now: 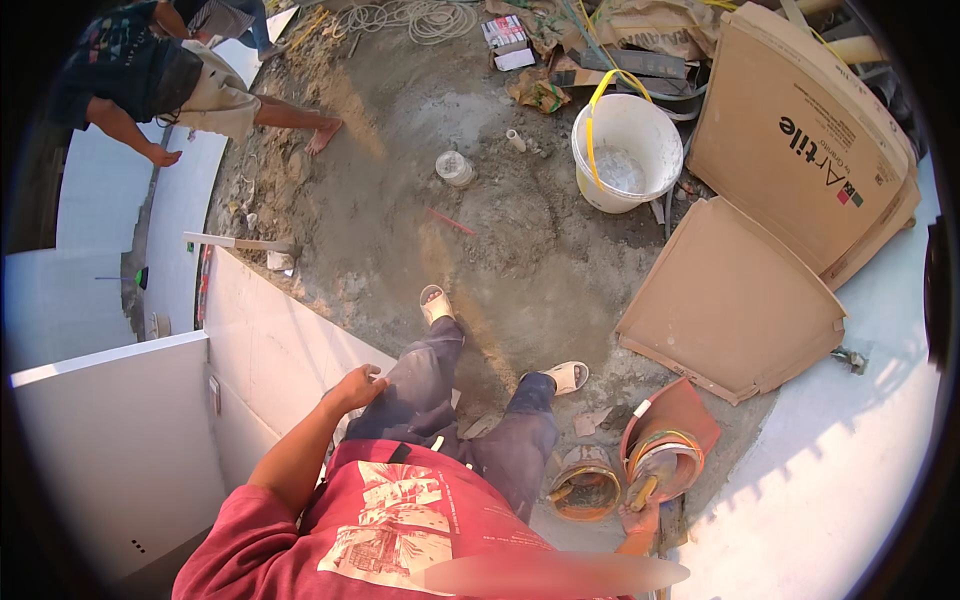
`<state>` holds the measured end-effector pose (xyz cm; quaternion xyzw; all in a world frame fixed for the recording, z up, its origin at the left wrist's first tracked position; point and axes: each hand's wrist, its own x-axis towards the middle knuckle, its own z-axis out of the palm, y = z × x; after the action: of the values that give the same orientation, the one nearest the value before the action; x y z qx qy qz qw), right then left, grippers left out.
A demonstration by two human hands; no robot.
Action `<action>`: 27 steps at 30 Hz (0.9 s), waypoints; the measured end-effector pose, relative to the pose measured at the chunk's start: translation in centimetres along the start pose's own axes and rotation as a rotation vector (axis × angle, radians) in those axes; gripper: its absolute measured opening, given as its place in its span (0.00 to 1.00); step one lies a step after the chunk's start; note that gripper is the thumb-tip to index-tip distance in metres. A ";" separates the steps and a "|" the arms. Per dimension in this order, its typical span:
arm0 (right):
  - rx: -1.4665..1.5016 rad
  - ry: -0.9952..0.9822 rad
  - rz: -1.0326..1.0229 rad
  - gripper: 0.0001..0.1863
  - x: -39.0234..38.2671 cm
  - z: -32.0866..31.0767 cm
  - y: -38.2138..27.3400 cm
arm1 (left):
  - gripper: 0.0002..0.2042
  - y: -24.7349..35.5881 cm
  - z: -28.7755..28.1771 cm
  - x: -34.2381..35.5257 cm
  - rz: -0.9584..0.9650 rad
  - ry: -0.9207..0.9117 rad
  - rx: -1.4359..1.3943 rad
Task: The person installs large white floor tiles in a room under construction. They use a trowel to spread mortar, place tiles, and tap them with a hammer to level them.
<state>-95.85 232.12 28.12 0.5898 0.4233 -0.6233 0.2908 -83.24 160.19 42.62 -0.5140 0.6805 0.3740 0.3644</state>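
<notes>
Yellow handle (645,492) juts fwd from R-hand fingers (632,517), nr round bucket (585,517).

Building site; rough grey ground (390,200), rubble (248,190), smeared buckets (586,515)

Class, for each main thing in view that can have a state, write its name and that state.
Left hand, empty, fingers loosely curled
Right hand, closed around a yellowish handle
White bucket, upright, open, yellow carrying handle raised
Two small buckets, open, contents unclear
Brown cardboard, opened out
Pale rope, loosely coiled
Sandals, worn
</notes>
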 end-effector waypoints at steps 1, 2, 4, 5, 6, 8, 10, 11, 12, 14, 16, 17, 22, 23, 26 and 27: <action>-0.020 -0.143 -0.006 0.15 -2.6 4.3 1.5 | 0.30 -1.5 -0.6 0.5 -0.011 -0.010 -0.066; -0.047 -0.290 -0.005 0.14 -4.7 8.2 3.0 | 0.30 -3.3 -1.1 1.2 -0.023 -0.017 -0.135; -0.062 -0.477 0.075 0.15 -5.3 14.4 5.9 | 0.30 -6.2 -2.6 3.0 -0.012 0.006 -0.130; -0.052 -0.511 0.106 0.16 -6.7 18.7 7.3 | 0.30 -8.0 -3.7 4.4 -0.011 0.035 -0.134; -0.044 -0.551 0.138 0.17 -8.1 23.5 8.5 | 0.31 -9.9 -4.7 6.0 0.004 0.064 -0.131; -0.274 -0.610 0.202 0.18 -11.7 32.8 10.7 | 0.31 -10.5 -9.0 6.5 0.012 0.049 -0.291; -0.590 -0.592 0.233 0.20 -12.4 40.2 12.3 | 0.32 -13.8 -12.7 8.2 0.030 0.129 -0.442; -0.789 -0.543 0.222 0.21 -10.7 43.8 12.1 | 0.32 -15.4 -14.4 9.1 0.038 0.187 -0.493; -0.980 -0.480 0.207 0.22 -10.2 46.7 12.0 | 0.32 -16.8 -15.9 9.7 0.044 0.237 -0.538; -1.304 -0.441 0.014 0.19 -13.6 55.3 14.0 | 0.32 -19.0 -20.2 8.6 0.009 0.307 -0.602; -1.590 -0.394 -0.170 0.18 -18.5 62.8 16.8 | 0.31 -21.1 -23.8 8.0 0.015 0.411 -0.605; -1.567 -0.413 -0.197 0.19 -17.5 64.5 17.8 | 0.31 -21.9 -25.1 8.1 0.032 0.440 -0.652; -1.237 -0.430 0.019 0.24 -12.5 72.3 23.1 | 0.31 -21.7 -29.5 11.0 0.006 0.408 -0.711; -1.153 -0.424 0.123 0.27 -13.0 73.9 24.2 | 0.31 -21.4 -30.2 11.6 -0.003 0.382 -0.707; -1.156 -0.451 0.191 0.27 -16.0 79.7 26.7 | 0.33 -21.9 -30.8 16.0 -0.048 0.348 -0.749; -1.202 -0.436 0.159 0.27 -16.3 81.9 26.3 | 0.32 -21.6 -31.5 17.4 -0.070 0.318 -0.752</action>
<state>-111.01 146.15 34.86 0.2135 0.5848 -0.3594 0.6951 -69.33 120.81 38.75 -0.6857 0.5263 0.4999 0.0539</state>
